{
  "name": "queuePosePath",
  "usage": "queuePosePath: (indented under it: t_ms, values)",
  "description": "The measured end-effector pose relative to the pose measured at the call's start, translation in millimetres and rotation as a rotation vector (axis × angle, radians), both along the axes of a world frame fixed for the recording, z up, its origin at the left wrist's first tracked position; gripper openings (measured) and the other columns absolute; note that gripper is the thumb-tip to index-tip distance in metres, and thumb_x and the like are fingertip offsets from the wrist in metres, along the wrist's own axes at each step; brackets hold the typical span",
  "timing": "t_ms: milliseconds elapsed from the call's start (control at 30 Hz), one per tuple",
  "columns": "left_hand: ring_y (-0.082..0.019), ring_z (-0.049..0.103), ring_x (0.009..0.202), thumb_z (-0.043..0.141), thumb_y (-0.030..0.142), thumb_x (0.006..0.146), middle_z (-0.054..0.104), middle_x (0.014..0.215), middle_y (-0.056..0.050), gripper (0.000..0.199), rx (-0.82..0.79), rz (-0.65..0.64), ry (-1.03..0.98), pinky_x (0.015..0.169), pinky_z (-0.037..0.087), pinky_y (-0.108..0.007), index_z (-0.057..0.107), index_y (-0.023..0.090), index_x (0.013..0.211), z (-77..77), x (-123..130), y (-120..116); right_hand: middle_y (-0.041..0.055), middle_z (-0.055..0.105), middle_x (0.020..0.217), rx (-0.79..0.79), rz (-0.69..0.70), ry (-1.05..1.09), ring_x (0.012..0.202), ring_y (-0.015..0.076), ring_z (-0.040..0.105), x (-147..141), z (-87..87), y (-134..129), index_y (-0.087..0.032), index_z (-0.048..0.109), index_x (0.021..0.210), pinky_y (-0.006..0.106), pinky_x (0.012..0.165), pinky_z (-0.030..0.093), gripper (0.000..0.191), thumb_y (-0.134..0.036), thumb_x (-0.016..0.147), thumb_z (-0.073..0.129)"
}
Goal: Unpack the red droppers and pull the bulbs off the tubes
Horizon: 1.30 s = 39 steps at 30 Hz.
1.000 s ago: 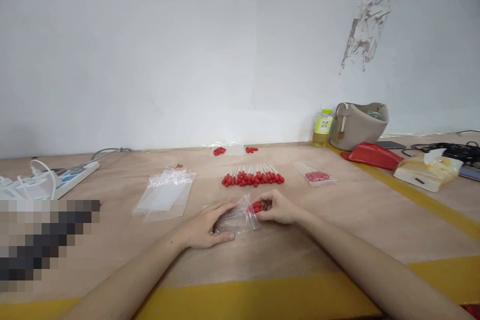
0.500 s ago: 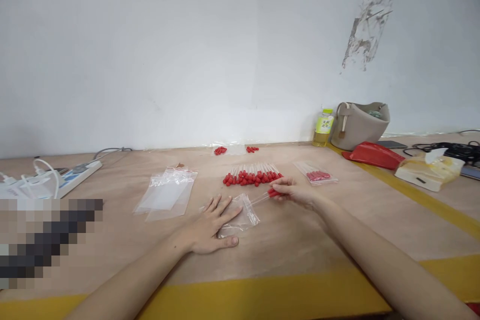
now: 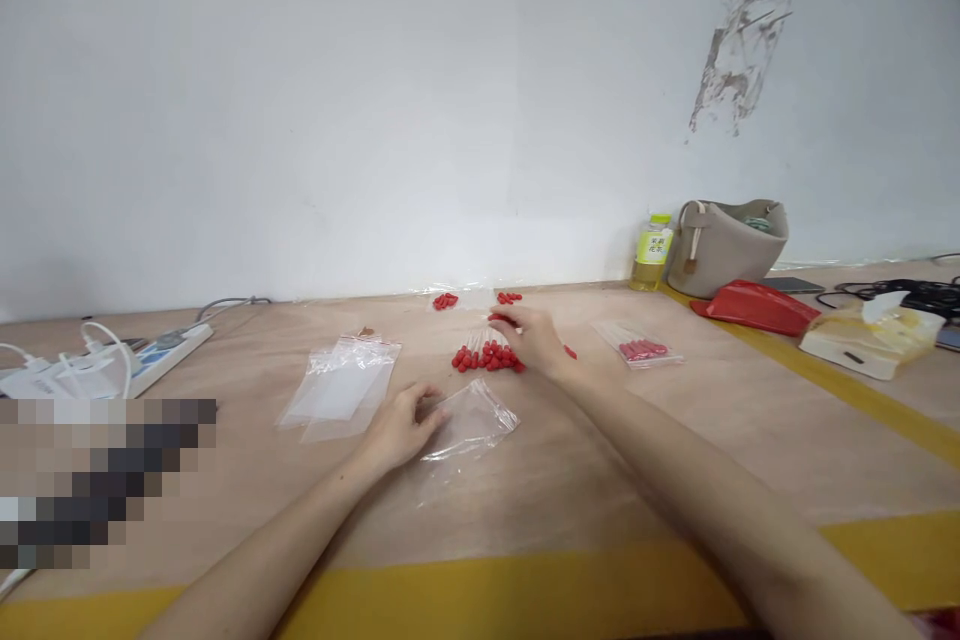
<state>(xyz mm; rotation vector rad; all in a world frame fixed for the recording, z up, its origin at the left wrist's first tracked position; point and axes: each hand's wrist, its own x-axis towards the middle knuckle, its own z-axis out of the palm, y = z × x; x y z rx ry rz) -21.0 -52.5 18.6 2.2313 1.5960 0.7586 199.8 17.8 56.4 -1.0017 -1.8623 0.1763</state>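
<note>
My left hand (image 3: 403,425) is on the table with its fingers curled and its thumb at the left end of a clear zip bag (image 3: 476,418), gripping it there. The bag looks empty, its zip end toward the right. Over the row of clear sticks with red tips (image 3: 480,356), my right hand (image 3: 536,345) is closed, with a red tip (image 3: 501,319) at its fingertips. How many sticks it holds cannot be made out. That hand covers the right part of the row; one red tip (image 3: 570,352) shows beyond it.
Flat clear bags (image 3: 345,385) lie at left, near a power strip (image 3: 169,350). At right is a filled bag of red-tipped sticks (image 3: 645,348). Loose red tips (image 3: 445,301) lie by the wall. A bottle (image 3: 651,255), grey bag (image 3: 724,250), red pouch (image 3: 761,308) and tissue pack (image 3: 870,340) stand farther right.
My right hand has moved left and away from me, from beside the zip bag to over the row of sticks. My left hand has drawn back left, its spread fingers now curled.
</note>
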Motion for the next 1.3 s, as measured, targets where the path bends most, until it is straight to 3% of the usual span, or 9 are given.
queuePosePath:
  t_ms: [100,367,567,733,867,1067,1167,1233,1300]
  values:
    - [-0.019,0.057,0.075,0.056,0.045,0.069,0.062,0.083,-0.003,0.03,-0.016,0.017,-0.011,0.067,0.044,-0.03,0.057,0.019,0.084,1.1,-2.8,2.1,0.0084,0.064,0.097,0.052,-0.036,-0.404,0.09,0.0153,0.057,-22.1,-10.4,16.6,-0.016,0.061,0.097,0.025,0.079,0.04,0.021,-0.018,0.085,0.045]
    - [-0.014,0.053,0.064,0.068,0.043,0.056,0.059,0.08,-0.001,0.04,-0.123,0.077,-0.118,0.06,0.042,-0.026,0.057,0.018,0.085,-0.3,-6.5,5.6,0.0109,0.062,0.078,0.02,-0.012,-0.591,0.082,0.0185,0.054,-34.2,-17.5,23.8,-0.013,0.066,0.071,0.027,0.075,0.037,0.02,-0.019,0.082,0.05]
    - [-0.012,0.05,0.059,0.067,0.045,0.056,0.056,0.068,0.003,0.049,-0.212,0.045,-0.153,0.055,0.038,-0.023,0.056,0.016,0.095,-6.0,-13.4,10.4,0.0064,0.06,0.078,-0.003,-0.062,-0.364,0.075,0.014,0.053,-11.8,-25.0,-9.1,-0.016,0.065,0.073,0.025,0.07,0.037,0.028,-0.031,0.085,0.045]
    - [-0.011,0.046,0.057,0.067,0.045,0.056,0.049,0.062,0.005,0.041,-0.241,0.014,-0.148,0.054,0.035,-0.022,0.06,0.015,0.083,-10.2,-10.4,10.9,0.0016,0.061,0.065,-0.284,-0.057,-0.158,0.059,0.0115,0.052,8.7,-51.0,-38.8,-0.016,0.061,0.066,0.022,0.057,0.035,0.025,-0.039,0.075,0.055]
    - [-0.011,0.046,0.058,0.06,0.046,0.065,0.052,0.062,0.003,0.032,-0.19,-0.084,-0.171,0.054,0.035,-0.022,0.057,0.015,0.073,-12.1,-3.0,7.4,-0.0014,0.06,0.057,-0.465,-0.036,-0.176,0.053,0.0103,0.05,12.9,-60.9,-52.7,-0.018,0.061,0.062,0.023,0.057,0.033,0.029,-0.046,0.07,0.058]
    - [-0.013,0.05,0.063,0.048,0.04,0.076,0.056,0.067,0.001,0.024,-0.12,-0.211,-0.193,0.06,0.038,-0.023,0.052,0.017,0.074,-9.7,2.4,2.0,-0.0028,0.059,0.055,-0.416,-0.089,-0.232,0.053,0.0094,0.049,11.7,-63.3,-57.7,-0.017,0.058,0.058,0.024,0.061,0.032,0.022,-0.035,0.071,0.058]
    - [-0.013,0.051,0.063,0.048,0.04,0.076,0.054,0.066,0.001,0.023,-0.062,-0.17,-0.254,0.06,0.039,-0.024,0.051,0.017,0.073,-9.4,-5.5,10.0,-0.0022,0.058,0.056,-0.374,-0.06,-0.192,0.053,0.0095,0.049,15.6,-66.7,-53.2,-0.017,0.057,0.059,0.022,0.057,0.033,0.016,-0.03,0.069,0.058]
    - [-0.012,0.052,0.06,0.05,0.04,0.074,0.054,0.066,0.002,0.023,0.013,-0.059,-0.332,0.057,0.04,-0.023,0.051,0.018,0.08,-7.7,-18.3,20.3,-0.0012,0.059,0.06,-0.368,-0.041,-0.122,0.055,0.0101,0.05,25.2,-64.8,-46.2,-0.017,0.059,0.063,0.021,0.055,0.035,0.014,-0.03,0.069,0.056]
    - [-0.011,0.053,0.054,0.052,0.039,0.073,0.055,0.069,0.002,0.031,0.109,0.093,-0.411,0.054,0.04,-0.023,0.047,0.019,0.096,-3.4,-36.9,32.2,0.0008,0.061,0.066,-0.325,-0.127,-0.035,0.059,0.0118,0.052,44.7,-57.9,-36.3,-0.017,0.061,0.068,0.022,0.056,0.037,0.017,-0.032,0.07,0.053]
